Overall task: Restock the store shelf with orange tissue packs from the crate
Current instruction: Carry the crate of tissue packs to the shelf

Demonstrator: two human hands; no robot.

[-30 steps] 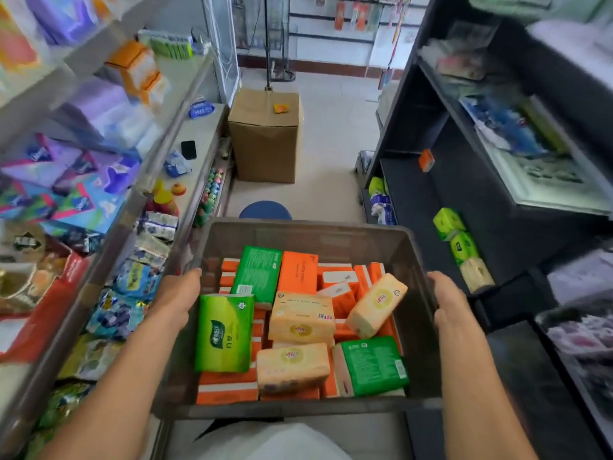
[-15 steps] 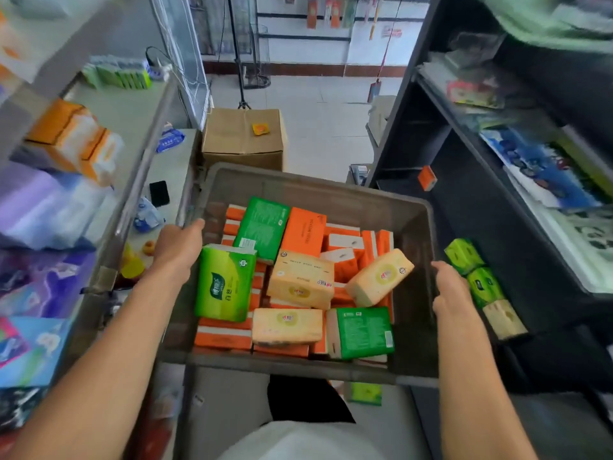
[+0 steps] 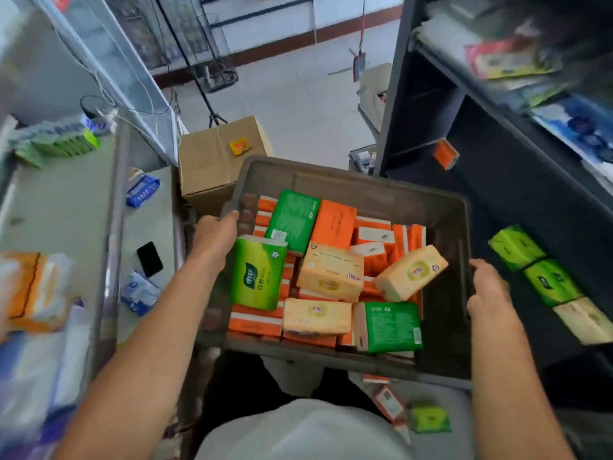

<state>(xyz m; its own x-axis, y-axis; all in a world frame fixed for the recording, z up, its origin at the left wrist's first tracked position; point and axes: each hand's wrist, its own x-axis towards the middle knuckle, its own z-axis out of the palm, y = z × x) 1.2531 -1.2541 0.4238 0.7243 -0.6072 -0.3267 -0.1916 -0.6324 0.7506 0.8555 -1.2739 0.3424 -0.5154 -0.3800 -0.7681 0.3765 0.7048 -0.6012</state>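
I carry a grey plastic crate (image 3: 348, 180) in front of my body between two shelf rows. My left hand (image 3: 214, 235) grips its left rim and my right hand (image 3: 487, 290) grips its right rim. Inside lie several orange tissue packs (image 3: 335, 224), partly buried under green packs (image 3: 257, 272) and pale yellow packs (image 3: 331, 272). One small orange pack (image 3: 445, 154) stands alone on the dark shelf (image 3: 517, 194) to my right.
Green and yellow packs (image 3: 550, 282) line the dark shelf's lower right. A cardboard box (image 3: 215, 161) stands on the floor ahead. The grey left shelf (image 3: 59, 207) holds wipes, a black phone (image 3: 150, 259) and orange-white packs (image 3: 30, 290). Loose packs lie on the floor by my feet.
The crate has risen and tilted, higher on its left side. My view has swung up and to the right, bringing the dark shelf closer. Both hands keep their hold on the rims.
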